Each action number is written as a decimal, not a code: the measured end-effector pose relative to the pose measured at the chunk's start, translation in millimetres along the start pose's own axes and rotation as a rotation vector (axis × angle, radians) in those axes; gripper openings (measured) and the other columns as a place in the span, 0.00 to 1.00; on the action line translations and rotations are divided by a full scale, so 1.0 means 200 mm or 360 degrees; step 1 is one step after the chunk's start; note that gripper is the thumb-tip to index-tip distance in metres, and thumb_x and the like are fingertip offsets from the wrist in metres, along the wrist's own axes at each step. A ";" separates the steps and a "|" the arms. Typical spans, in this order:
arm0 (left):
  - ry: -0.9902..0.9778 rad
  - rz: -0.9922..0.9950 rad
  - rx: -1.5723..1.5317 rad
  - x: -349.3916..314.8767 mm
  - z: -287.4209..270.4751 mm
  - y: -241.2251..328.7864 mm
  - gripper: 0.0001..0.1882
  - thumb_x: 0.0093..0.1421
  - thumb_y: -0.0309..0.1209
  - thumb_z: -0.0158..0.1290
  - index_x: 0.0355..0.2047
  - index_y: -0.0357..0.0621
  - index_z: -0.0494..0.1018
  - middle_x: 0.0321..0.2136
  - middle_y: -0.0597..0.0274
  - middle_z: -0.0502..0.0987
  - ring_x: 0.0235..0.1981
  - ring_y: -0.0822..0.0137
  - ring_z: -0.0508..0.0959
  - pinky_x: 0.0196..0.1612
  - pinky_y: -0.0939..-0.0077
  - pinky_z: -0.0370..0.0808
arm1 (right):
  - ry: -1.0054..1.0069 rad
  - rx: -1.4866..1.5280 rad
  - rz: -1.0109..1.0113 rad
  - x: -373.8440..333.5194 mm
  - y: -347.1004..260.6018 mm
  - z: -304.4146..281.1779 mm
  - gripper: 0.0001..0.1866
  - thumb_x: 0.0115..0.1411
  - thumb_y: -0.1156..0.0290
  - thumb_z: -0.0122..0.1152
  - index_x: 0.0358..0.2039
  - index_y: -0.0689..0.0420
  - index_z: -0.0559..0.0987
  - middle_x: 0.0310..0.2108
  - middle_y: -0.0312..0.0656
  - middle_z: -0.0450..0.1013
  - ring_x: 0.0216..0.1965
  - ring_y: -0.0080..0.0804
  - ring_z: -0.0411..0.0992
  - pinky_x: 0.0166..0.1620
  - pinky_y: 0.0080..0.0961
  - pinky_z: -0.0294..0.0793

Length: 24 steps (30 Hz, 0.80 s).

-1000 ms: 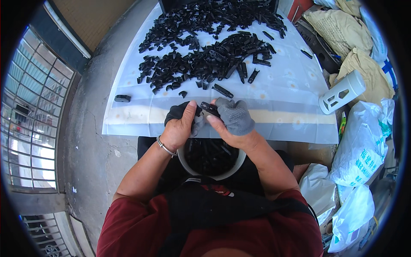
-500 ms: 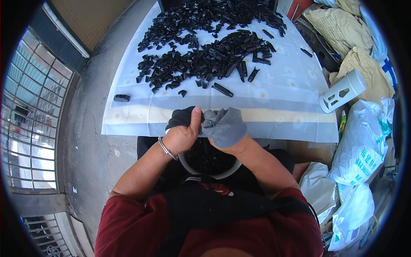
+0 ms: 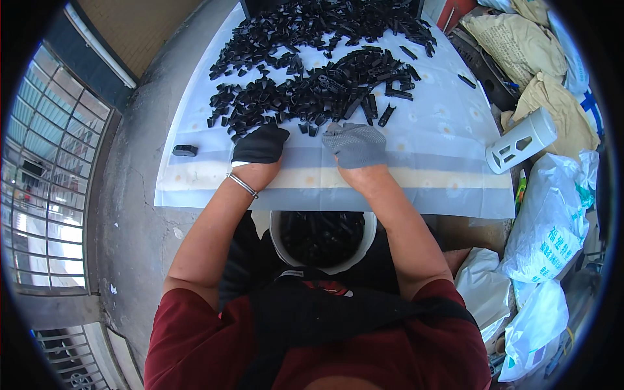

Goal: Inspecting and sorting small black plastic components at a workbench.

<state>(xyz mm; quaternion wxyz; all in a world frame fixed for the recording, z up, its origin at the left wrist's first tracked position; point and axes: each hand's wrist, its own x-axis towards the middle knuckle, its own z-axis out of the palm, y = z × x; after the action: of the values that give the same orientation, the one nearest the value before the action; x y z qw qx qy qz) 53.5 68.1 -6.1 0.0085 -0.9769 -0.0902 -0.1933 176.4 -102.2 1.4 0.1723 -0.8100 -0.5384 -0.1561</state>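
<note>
My left hand (image 3: 260,147), in a black glove, rests over the near edge of a pile of small black plastic pieces (image 3: 273,97) on the table. Its fingers are curled, and what they hold is hidden. Alongside it on the right, my right hand (image 3: 356,146) in a grey dotted glove reaches to where a long black piece lay. Those fingers are closed too, with their tips hidden from view. Below the table edge, a white bucket (image 3: 275,240) between my legs contains many black pieces.
A flowered plastic sheet covers the table (image 3: 429,175). On it lie a black block-shaped object (image 3: 185,150) at the left and a white slotted cylinder (image 3: 522,140) at the right edge. Sacks (image 3: 513,42) and plastic bags (image 3: 546,221) crowd the right side.
My hands were together above the bucket; they have moved apart and forward to the pile's near edge. The bucket's contents now show. The loose clip and long piece there are now covered.
</note>
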 end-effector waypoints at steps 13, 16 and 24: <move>-0.0062 -0.0348 -0.1002 -0.06 -0.13 0.13 0.11 0.50 0.28 0.47 0.33 0.39 0.73 0.24 0.49 0.75 0.25 0.53 0.74 0.31 0.66 0.71 | -0.0115 0.0172 -0.0014 -0.15 0.05 -0.18 0.10 0.52 0.68 0.53 0.35 0.56 0.74 0.33 0.47 0.71 0.35 0.43 0.68 0.41 0.35 0.66; -0.0358 -0.0469 -0.1205 -0.05 -0.19 0.17 0.13 0.50 0.30 0.49 0.36 0.38 0.72 0.24 0.49 0.75 0.23 0.55 0.74 0.31 0.69 0.72 | -0.0338 0.0066 -0.0032 -0.16 0.04 -0.18 0.12 0.54 0.66 0.50 0.36 0.56 0.75 0.34 0.48 0.71 0.37 0.44 0.67 0.42 0.36 0.66; -0.0442 -0.0201 -0.1622 -0.05 -0.24 0.24 0.22 0.49 0.32 0.55 0.45 0.40 0.68 0.23 0.57 0.76 0.21 0.73 0.72 0.27 0.79 0.70 | -0.0086 0.0916 -0.0244 -0.19 -0.07 -0.16 0.12 0.54 0.65 0.53 0.34 0.60 0.74 0.31 0.47 0.71 0.34 0.46 0.68 0.38 0.37 0.66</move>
<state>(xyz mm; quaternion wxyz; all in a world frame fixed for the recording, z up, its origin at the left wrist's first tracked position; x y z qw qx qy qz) 35.7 16.3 34.7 -0.4911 -0.8662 -0.0438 -0.0815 147.3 -142.7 13.8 0.3682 -0.6887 -0.6245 0.0121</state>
